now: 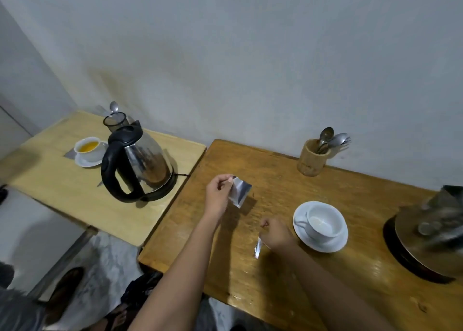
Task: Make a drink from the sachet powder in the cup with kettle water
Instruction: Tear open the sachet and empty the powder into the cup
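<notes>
In the head view, a silver foil sachet (pixel 241 191) is pinched between the curled fingers of the left hand (pixel 217 196) above the brown wooden table (pixel 275 293). A torn silver foil strip (pixel 257 247) is pinched by the right hand (pixel 276 233), near the white ceramic cup (pixel 324 221) on its white saucer (pixel 323 247). A black-handled steel kettle (pixel 140 165) is set on the paler wooden table (pixel 62 188).

I can read no text, brand or number anywhere from here. The silver sachet (pixel 240 191) shows me only plain foil, and the kettle (pixel 147 160) bears no legible mark.
</notes>
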`<state>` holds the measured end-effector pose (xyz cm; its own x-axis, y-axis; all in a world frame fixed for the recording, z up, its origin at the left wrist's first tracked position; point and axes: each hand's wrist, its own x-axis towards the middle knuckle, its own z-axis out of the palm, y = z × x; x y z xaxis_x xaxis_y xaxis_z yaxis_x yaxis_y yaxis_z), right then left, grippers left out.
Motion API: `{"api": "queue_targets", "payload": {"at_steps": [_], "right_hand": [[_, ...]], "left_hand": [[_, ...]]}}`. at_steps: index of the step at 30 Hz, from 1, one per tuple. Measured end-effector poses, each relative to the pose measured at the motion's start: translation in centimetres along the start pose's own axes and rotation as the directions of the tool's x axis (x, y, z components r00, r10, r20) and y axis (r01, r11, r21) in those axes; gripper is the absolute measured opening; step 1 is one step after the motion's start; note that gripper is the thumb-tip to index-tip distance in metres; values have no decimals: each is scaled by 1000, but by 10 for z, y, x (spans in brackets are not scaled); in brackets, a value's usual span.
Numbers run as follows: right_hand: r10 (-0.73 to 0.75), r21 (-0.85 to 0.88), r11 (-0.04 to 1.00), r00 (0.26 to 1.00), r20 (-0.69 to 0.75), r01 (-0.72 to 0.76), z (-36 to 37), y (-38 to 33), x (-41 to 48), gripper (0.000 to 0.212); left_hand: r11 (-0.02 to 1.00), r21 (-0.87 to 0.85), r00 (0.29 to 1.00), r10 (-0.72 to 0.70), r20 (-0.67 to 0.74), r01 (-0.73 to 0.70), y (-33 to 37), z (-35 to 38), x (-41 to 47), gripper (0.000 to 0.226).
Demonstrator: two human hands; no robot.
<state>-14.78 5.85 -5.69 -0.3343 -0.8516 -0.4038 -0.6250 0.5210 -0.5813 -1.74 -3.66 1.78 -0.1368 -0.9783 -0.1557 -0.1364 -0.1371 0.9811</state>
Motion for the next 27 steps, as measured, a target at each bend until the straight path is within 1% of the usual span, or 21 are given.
{"api": "queue_targets", "payload": {"at_steps": [1,2,3,4,5,7,9,11,14,16,18,20,21,24,25,27], "right_hand": [[-24,29,999,999,-36,26,-4,-4,-2,16],[-30,131,991,997,-65,38,-9,-8,-3,18],[-20,293,955,998,-66,39,-17,-15,-6,16],[-18,447,894,999,-43,36,-25,-21,-9,14],[-32,558,829,999,-22,39,-35,-27,-12,12],[-80,653,752,996,-40,86,-54,-36,-18,8],[-114,689,710,989,-90,145,-71,-40,-25,7],[-106,706,683,982,-156,186,-82,-39,-30,4],[-20,732,645,961,-275,222,-97,-26,-36,3],[57,738,636,940,-337,226,-108,-11,-40,10],[132,755,615,915,-382,227,-119,5,-45,15],[218,778,591,887,-407,212,-129,25,-50,15],[265,801,565,875,-404,199,-133,35,-52,14],[373,886,426,856,-356,183,-139,59,-58,13],[391,890,419,849,-355,179,-140,66,-60,13],[403,866,475,837,-370,154,-143,79,-65,12]], "left_hand": [[1000,-5,1000,-3,4,3,1,1,-1,21],[1000,-5,1000,-5,7,5,2,4,-1,21],[1000,1,1000,-4,13,4,3,7,-1,22],[1000,8,1000,-2,20,2,5,11,-1,23],[1000,11,1000,4,25,-4,7,17,0,22],[1000,5,999,25,31,-25,14,32,0,22],[999,-7,998,43,48,-42,23,50,-3,22],[998,-35,996,59,68,-57,33,69,-5,22],[997,-52,991,63,117,-57,45,95,-12,22],[997,-54,981,62,184,-53,50,109,-17,21],[998,-13,961,61,270,-60,51,121,-22,15],[996,15,928,73,367,-84,50,132,-26,7],[995,31,906,72,418,-94,48,139,-28,7],[988,110,830,31,558,-110,39,159,-32,22],[981,150,805,9,593,-121,35,165,-33,25],[951,253,759,-29,650,-180,28,178,-33,24]]}}
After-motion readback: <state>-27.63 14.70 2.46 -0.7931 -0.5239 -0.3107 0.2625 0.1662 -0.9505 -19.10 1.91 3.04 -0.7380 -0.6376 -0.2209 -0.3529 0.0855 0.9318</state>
